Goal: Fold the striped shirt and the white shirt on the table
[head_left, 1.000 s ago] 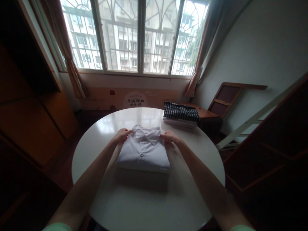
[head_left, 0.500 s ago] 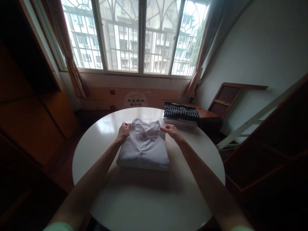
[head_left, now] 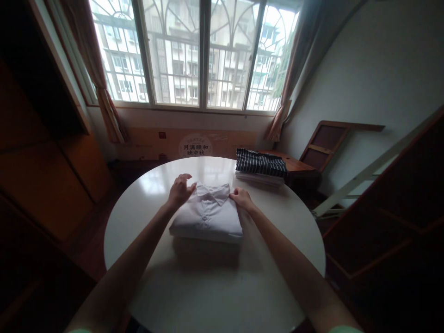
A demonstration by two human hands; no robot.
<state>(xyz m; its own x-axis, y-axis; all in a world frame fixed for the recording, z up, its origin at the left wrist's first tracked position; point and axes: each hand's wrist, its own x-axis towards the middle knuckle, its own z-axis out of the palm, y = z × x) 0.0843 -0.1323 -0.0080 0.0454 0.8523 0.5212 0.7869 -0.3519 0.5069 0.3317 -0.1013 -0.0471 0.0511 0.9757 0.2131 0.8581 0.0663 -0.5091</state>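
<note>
A folded white collared shirt (head_left: 208,217) lies in the middle of the round white table (head_left: 215,286), collar toward the window. My left hand (head_left: 181,189) hovers at the collar's left corner with its fingers spread and nothing in them. My right hand (head_left: 241,199) rests at the collar's right corner, fingers curled and pinching the fabric edge.
A stack of folded clothes topped by a dark striped garment (head_left: 260,165) sits at the table's far right edge. Beyond are a wooden side table (head_left: 294,164), a big window (head_left: 194,51) with curtains, and dark wooden cabinets (head_left: 45,162) at left.
My left hand has let go of the collar and opened its fingers. The shirt collar has settled flatter, and my right hand has stayed at the right corner.
</note>
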